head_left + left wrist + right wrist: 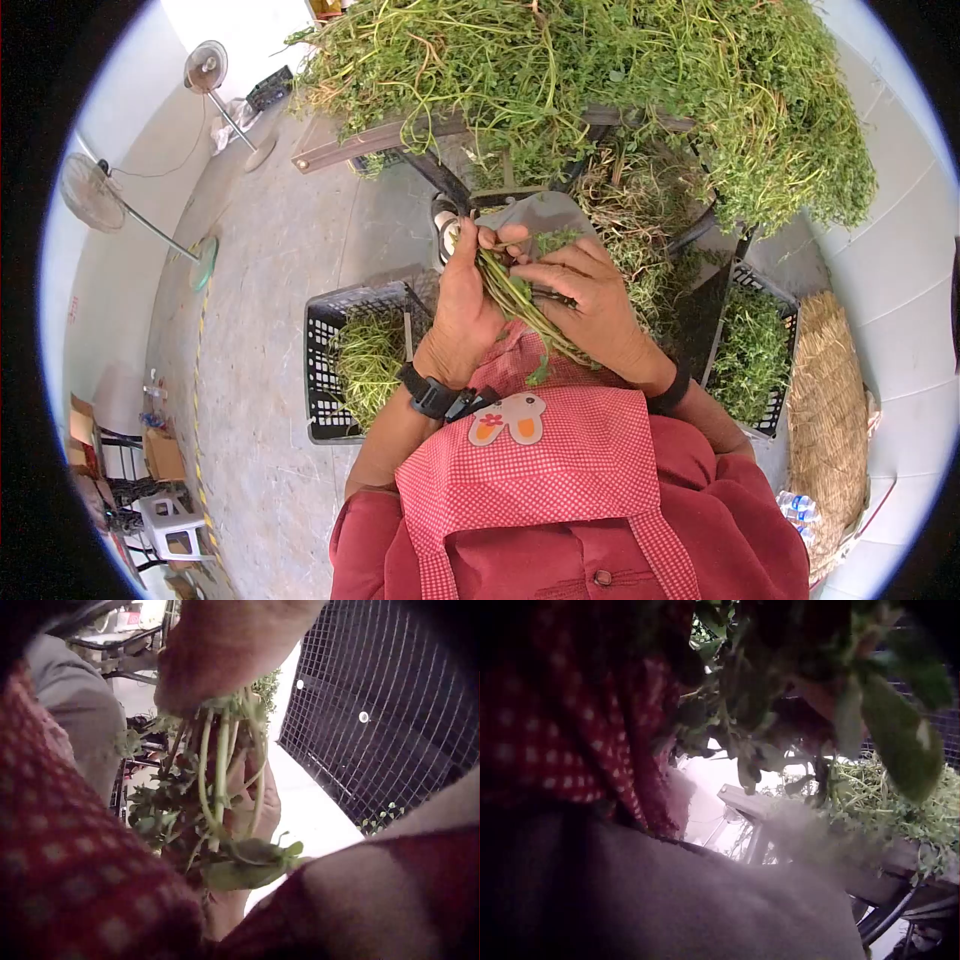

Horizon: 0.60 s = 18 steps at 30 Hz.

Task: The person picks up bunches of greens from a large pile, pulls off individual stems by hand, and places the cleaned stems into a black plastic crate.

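In the head view my left hand (465, 310) grips a small bunch of leafy green stems (515, 295) in front of the apron. The bunch slants down to the right, and one leaf hangs near its lower end. My right hand (595, 305) is bent over the bunch, its thumb and forefinger pinching at the stems near the left fingertips. The left wrist view shows the stems (221, 765) below the hand, with leaves around them. Dark, close leaves (900, 735) fill the upper part of the right wrist view.
A table edge (390, 135) ahead carries a large heap of greens (600, 60). Black crates of greens stand left (325, 410) and right (790, 385). More stalks (640, 210) lie under the table. Rolled straw matting (825, 430) is at the right; two fans stand far left.
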### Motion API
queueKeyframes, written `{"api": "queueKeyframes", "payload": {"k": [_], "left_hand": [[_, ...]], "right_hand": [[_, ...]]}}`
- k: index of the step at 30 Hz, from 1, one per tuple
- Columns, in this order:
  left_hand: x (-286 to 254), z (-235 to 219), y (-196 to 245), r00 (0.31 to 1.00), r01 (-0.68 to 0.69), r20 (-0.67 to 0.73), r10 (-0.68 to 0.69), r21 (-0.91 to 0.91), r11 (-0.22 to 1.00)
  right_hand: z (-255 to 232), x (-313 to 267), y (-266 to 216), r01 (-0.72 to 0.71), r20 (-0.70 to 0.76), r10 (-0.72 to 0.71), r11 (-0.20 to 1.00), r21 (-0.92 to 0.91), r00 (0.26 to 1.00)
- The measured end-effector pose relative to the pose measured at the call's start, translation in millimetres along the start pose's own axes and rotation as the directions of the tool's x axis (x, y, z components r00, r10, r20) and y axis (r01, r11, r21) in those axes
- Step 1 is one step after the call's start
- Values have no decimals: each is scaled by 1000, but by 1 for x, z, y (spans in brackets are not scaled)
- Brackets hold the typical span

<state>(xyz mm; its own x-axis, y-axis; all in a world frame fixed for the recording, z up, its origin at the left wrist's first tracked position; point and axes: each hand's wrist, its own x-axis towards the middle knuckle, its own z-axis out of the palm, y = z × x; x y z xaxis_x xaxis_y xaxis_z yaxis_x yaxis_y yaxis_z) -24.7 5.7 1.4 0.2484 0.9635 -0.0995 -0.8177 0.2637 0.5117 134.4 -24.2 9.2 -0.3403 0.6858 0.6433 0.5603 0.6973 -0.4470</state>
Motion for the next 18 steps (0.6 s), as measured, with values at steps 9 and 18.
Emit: {"api": "queueKeyframes", "payload": {"k": [9,18], "left_hand": [[-3,-4,0,989,105,105,-104,-2,994],[-10,8,2,992,118,32,-118,17,993]], "right_hand": [[3,-8,12,-326,45,391,694,642,919],[10,-16,37,-366,-178,348,928,-76,920]]}}
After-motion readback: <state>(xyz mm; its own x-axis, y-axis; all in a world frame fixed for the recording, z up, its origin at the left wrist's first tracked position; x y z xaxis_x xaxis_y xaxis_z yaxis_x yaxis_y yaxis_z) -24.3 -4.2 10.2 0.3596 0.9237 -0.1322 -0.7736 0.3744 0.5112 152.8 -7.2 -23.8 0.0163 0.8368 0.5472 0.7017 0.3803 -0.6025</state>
